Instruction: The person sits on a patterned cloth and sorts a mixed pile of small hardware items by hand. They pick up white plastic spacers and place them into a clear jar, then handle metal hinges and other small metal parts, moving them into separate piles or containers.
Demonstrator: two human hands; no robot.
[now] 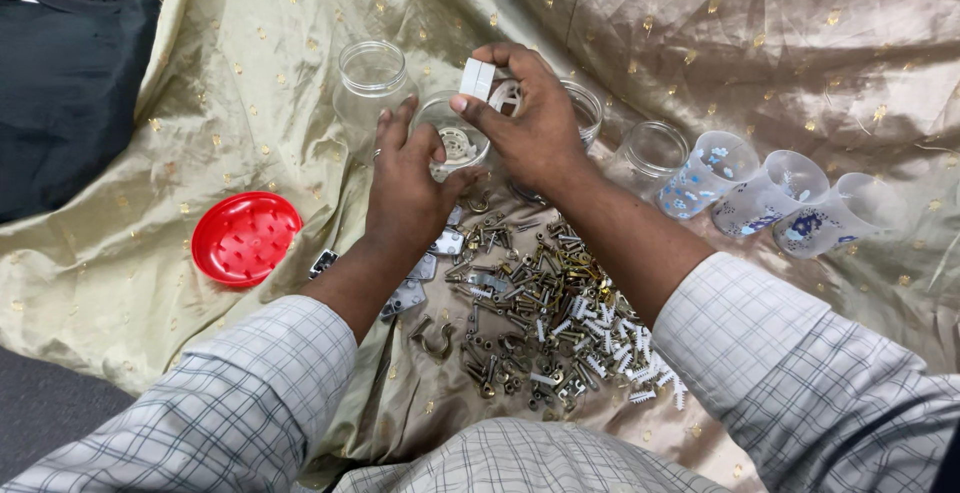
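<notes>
Pinched between the thumb and fingertips of the right hand (535,123) is a small white plastic piece (477,79), held just above a clear jar (452,138) that has a metal part lying in it. Beside it, the left hand (405,188) rests with fingers loosely spread against the side of that jar, gripping nothing. More open jars (370,78) and printed plastic cups (708,175) stand in a row on the gold cloth (750,43). A heap of screws and brackets (530,308) lies below the hands, and a red lid (245,238) lies to the left.
</notes>
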